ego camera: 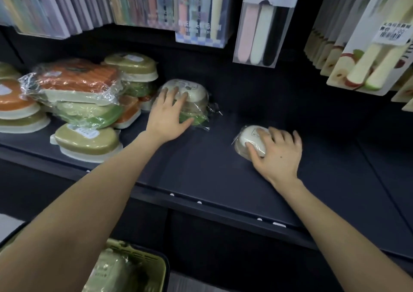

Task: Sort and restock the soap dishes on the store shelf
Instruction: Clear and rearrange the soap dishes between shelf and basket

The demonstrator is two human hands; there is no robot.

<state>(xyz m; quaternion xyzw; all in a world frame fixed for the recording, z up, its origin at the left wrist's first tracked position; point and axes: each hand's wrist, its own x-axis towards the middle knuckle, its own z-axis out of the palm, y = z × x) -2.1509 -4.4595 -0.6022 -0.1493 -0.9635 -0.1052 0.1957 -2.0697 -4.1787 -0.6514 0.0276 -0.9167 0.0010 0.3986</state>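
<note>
Item 1: white dish (251, 140), one, film-wrapped, lay on the shelf (201, 171) right of centre. The right hand (278, 154) gripped it, fingers curled over the top and thumb at the near side.

Item 2: wrapped stack (192, 100), one, a white dish over a green one in clear film, stood mid-shelf towards the back. The left hand (166, 116) lay against its left side with fingers spread and fairly straight across the top and thumb beside the green part. The hands were well apart, with bare shelf between them.

Item 3: pile (78, 94) of dishes at the shelf's left end, in orange, olive and green with cream bases. At least six showed; the rest were hidden or blurred. Several were bundled in crinkled film. One olive dish (87, 140) lay alone just beside the front edge.

Item 4: basket (154, 267), one, green, stood below the shelf at lower left. It held at least one wrapped pale dish; the full count could not be told.

Item 5: hanging packs (260, 34) formed a row above the shelf.

Open room: the shelf was bare right of the white dish and along the front. Four white clips (279, 225) sat on the front edge.
</note>
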